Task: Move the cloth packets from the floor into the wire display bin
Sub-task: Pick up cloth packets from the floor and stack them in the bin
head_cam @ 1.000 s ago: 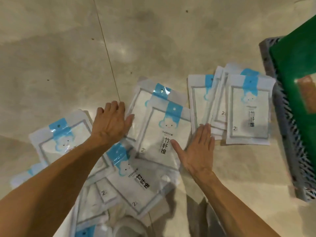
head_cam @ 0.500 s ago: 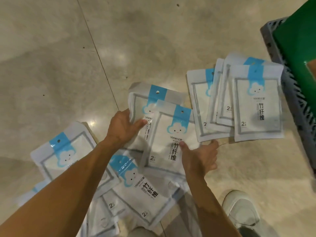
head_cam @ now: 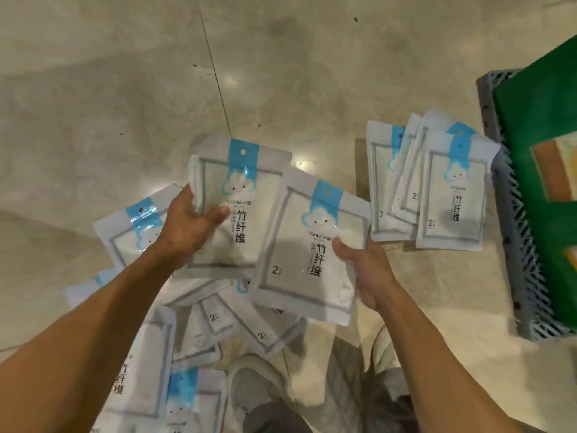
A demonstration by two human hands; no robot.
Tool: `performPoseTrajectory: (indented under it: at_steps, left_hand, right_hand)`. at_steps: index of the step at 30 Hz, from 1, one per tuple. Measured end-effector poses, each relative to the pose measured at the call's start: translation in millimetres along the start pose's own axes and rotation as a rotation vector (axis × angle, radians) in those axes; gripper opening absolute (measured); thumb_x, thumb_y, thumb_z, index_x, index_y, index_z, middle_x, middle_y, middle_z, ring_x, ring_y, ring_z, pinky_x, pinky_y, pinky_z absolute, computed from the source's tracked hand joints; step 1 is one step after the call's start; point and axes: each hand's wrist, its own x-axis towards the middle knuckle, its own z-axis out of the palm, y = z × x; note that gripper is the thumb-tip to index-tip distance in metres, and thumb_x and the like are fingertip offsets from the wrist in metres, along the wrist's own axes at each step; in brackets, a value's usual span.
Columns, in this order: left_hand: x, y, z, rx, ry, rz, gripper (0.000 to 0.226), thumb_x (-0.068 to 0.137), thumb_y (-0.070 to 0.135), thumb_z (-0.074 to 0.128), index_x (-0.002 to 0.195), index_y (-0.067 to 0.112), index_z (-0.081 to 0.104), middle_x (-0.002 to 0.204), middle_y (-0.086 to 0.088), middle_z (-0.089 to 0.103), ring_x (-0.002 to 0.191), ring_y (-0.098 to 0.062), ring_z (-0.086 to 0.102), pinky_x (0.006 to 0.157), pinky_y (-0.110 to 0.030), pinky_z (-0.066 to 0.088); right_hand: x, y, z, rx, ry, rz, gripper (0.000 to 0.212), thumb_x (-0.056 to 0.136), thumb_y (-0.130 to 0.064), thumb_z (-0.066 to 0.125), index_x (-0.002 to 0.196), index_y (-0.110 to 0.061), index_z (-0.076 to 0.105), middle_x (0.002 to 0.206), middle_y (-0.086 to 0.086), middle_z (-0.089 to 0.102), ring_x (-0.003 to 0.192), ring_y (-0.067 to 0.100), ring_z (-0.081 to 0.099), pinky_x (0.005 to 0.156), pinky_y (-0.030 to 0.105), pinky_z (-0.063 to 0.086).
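Both held packets now sit higher than a moment ago: the left hand (head_cam: 187,226) grips one cloth packet (head_cam: 240,207), the right hand (head_cam: 368,276) grips another packet (head_cam: 309,248); more packets (head_cam: 449,195) lie on the floor (head_cam: 281,73) beside the grey crate (head_cam: 512,245) at right.

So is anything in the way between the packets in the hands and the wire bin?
The wire display bin isn't in view, so that can't be told. Each hand, left hand and right hand, already grips a packet, lifted above the pile.

Two white cloth packets with blue cloud headers are held up, the left packet (head_cam: 237,210) overlapped by the right packet (head_cam: 309,248). More packets lie in a loose pile (head_cam: 218,323) on the floor, and a fanned stack (head_cam: 431,185) rests beside the grey bin (head_cam: 515,245).
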Motion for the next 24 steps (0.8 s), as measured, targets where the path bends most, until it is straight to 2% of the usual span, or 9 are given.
performPoseTrajectory:
  at_steps: [2, 5, 9, 12, 14, 17, 18, 21, 24]
  left_hand:
    - [-22, 10, -18, -0.054, 0.046, -0.012, 0.039, 0.088, 0.005, 0.076, 0.119, 0.018, 0.056, 0.073, 0.015, 0.073, 0.061, 0.006, 0.068, 0.048, -0.016, 0.052]
    - [-60, 31, -55, -0.163, 0.109, -0.075, 0.032, 0.082, 0.006, 0.082, 0.108, 0.014, 0.064, 0.072, 0.011, 0.075, 0.058, 0.004, 0.069, 0.050, -0.015, 0.052]
    - [-118, 83, -110, -0.273, 0.152, -0.133, 0.033, 0.077, 0.006, 0.086, 0.105, 0.010, 0.068, 0.084, 0.002, 0.078, 0.079, -0.022, 0.075, 0.072, -0.036, 0.062]
    - [-163, 131, -154, -0.356, 0.154, -0.148, 0.032, 0.069, -0.005, 0.080, 0.092, 0.014, 0.068, 0.083, -0.006, 0.078, 0.087, -0.037, 0.073, 0.085, -0.051, 0.059]
    - [-193, 163, -183, -0.422, 0.140, -0.134, 0.034, 0.071, -0.005, 0.078, 0.098, 0.014, 0.067, 0.093, -0.012, 0.079, 0.089, -0.038, 0.076, 0.084, -0.053, 0.060]
    - [-242, 212, -228, -0.516, 0.157, -0.096, 0.030, 0.084, -0.009, 0.068, 0.104, 0.014, 0.063, 0.089, -0.004, 0.080, 0.082, -0.027, 0.078, 0.066, -0.039, 0.065]
    - [-261, 228, -244, -0.544, 0.172, -0.087, 0.031, 0.085, -0.009, 0.067, 0.107, 0.012, 0.062, 0.092, -0.005, 0.080, 0.083, -0.027, 0.078, 0.067, -0.040, 0.065]
    - [-323, 271, -299, -0.617, 0.213, -0.060, 0.038, 0.084, -0.007, 0.068, 0.118, 0.007, 0.062, 0.105, -0.015, 0.078, 0.095, -0.036, 0.075, 0.085, -0.050, 0.059]
    - [-394, 308, -354, -0.667, 0.285, -0.028, 0.043, 0.083, -0.006, 0.069, 0.123, 0.003, 0.060, 0.108, -0.017, 0.077, 0.098, -0.038, 0.074, 0.084, -0.051, 0.060]
  right_hand:
    - [-25, -22, 1, -0.019, 0.001, -0.022, 0.027, 0.091, 0.002, 0.072, 0.117, -0.004, 0.072, 0.110, 0.014, 0.079, 0.102, 0.032, 0.075, 0.091, 0.048, 0.060]
    - [-69, -66, 3, -0.078, -0.002, -0.080, 0.022, 0.090, -0.001, 0.073, 0.112, -0.004, 0.074, 0.104, 0.011, 0.080, 0.097, 0.029, 0.077, 0.078, 0.039, 0.064]
    - [-140, -141, 7, -0.207, -0.056, -0.176, 0.025, 0.090, -0.008, 0.075, 0.114, -0.005, 0.074, 0.108, 0.012, 0.080, 0.102, 0.030, 0.077, 0.093, 0.044, 0.058]
    - [-205, -206, 16, -0.318, -0.135, -0.244, 0.036, 0.084, -0.015, 0.077, 0.118, -0.007, 0.073, 0.110, 0.008, 0.080, 0.102, 0.028, 0.077, 0.091, 0.045, 0.060]
    - [-250, -250, 26, -0.347, -0.184, -0.279, 0.037, 0.085, -0.013, 0.076, 0.120, -0.007, 0.071, 0.110, 0.008, 0.080, 0.101, 0.027, 0.077, 0.085, 0.040, 0.064]
    - [-319, -309, 46, -0.385, -0.234, -0.340, 0.038, 0.083, -0.011, 0.076, 0.121, -0.006, 0.070, 0.109, 0.010, 0.079, 0.099, 0.030, 0.077, 0.081, 0.042, 0.065]
    - [-344, -325, 56, -0.397, -0.248, -0.356, 0.040, 0.082, -0.011, 0.076, 0.121, -0.006, 0.070, 0.109, 0.011, 0.079, 0.099, 0.031, 0.077, 0.082, 0.044, 0.064]
    - [-419, -368, 89, -0.443, -0.317, -0.406, 0.040, 0.076, -0.013, 0.079, 0.115, -0.006, 0.072, 0.108, 0.014, 0.079, 0.097, 0.033, 0.077, 0.083, 0.047, 0.063]
    - [-498, -404, 124, -0.460, -0.399, -0.446, 0.019, 0.084, -0.003, 0.072, 0.103, -0.005, 0.073, 0.096, 0.013, 0.081, 0.080, 0.026, 0.079, 0.077, 0.043, 0.064]
